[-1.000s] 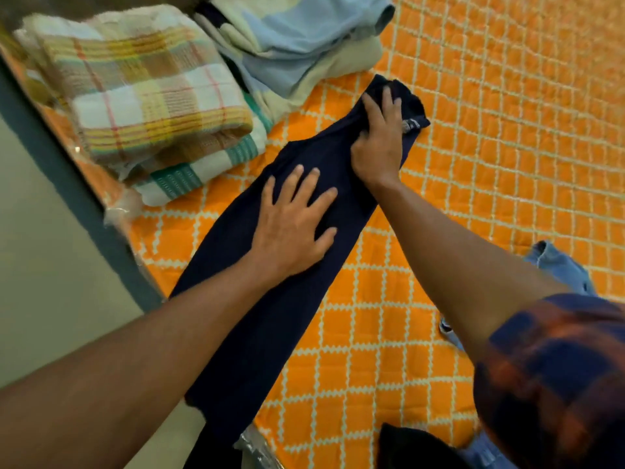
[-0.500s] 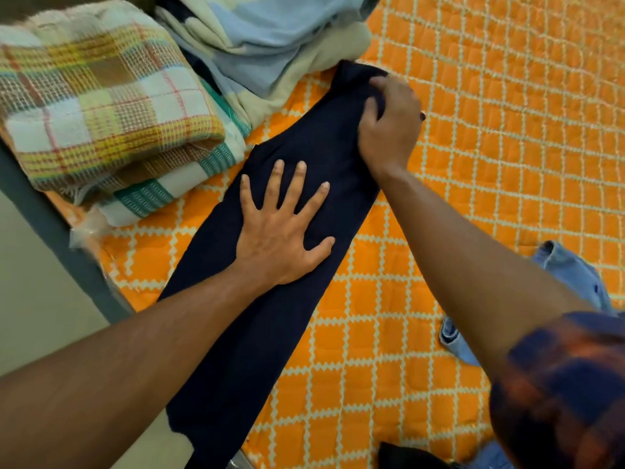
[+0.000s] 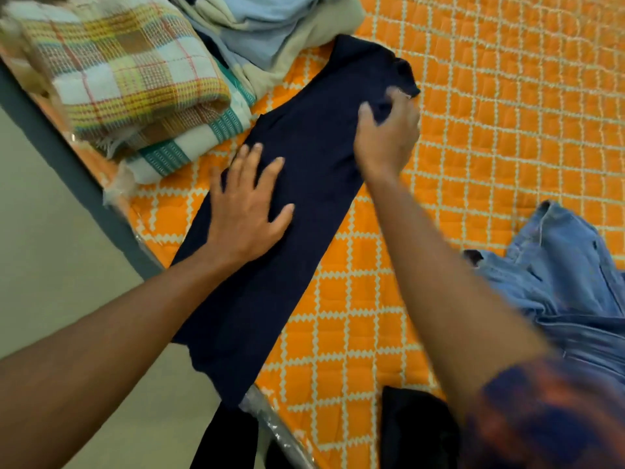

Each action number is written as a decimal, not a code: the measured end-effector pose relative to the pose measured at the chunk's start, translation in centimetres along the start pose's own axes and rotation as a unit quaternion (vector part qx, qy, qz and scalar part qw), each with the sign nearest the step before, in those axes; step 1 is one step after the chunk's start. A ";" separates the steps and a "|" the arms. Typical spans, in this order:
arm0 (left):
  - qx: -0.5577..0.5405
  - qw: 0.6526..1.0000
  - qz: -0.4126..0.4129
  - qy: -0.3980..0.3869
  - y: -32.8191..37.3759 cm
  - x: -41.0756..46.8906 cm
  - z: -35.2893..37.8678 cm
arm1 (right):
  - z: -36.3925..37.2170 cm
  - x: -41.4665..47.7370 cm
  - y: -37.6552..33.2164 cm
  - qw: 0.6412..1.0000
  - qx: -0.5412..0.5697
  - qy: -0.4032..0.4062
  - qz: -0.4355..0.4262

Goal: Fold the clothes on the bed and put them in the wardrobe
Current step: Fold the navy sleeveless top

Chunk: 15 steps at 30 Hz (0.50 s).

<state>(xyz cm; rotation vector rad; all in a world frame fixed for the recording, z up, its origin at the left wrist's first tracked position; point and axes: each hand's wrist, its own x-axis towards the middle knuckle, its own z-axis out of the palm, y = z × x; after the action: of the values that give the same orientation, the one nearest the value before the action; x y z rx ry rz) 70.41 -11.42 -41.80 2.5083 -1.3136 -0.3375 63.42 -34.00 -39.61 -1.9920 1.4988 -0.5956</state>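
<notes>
A long dark navy garment [image 3: 304, 184] lies stretched diagonally across the orange quilted bed [image 3: 507, 113], its near end hanging over the bed's edge. My left hand [image 3: 248, 208] presses flat on the middle of it, fingers spread. My right hand [image 3: 389, 130] grips the garment near its far end, fingers curled into a bunch of the cloth and lifting it a little. The far tip of the garment lies rumpled beyond that hand.
A folded plaid blanket [image 3: 128, 72] and pale blue and cream cloths [image 3: 270, 32] are piled at the far left. Blue jeans [image 3: 568, 286] lie crumpled at the right. Another dark garment [image 3: 416, 431] sits at the near edge. Floor [image 3: 50, 248] lies left of the bed frame.
My right hand went from lying on the garment's far end to gripping it and drawing it back toward me. My left hand stays pressed on the middle.
</notes>
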 end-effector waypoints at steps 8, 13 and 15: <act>-0.127 0.988 -0.084 -0.007 -6.3 -15.4 -3.6 | -4.8 -36.5 3.4 0.983 0.067 -0.117 0.122; -0.234 0.953 -0.183 -0.062 -6.3 -15.3 -4.6 | -6.2 -38.6 2.7 0.963 0.083 -0.186 0.174; -0.260 0.937 -0.210 -0.099 -6.4 -14.3 -5.7 | -6.3 -37.2 2.5 0.959 0.069 -0.219 0.164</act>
<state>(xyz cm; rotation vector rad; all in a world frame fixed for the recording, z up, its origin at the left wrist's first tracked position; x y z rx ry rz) 69.26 4.71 -37.80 2.2986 -0.6087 -0.9193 47.42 0.16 -37.14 -1.5869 1.4166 -0.1035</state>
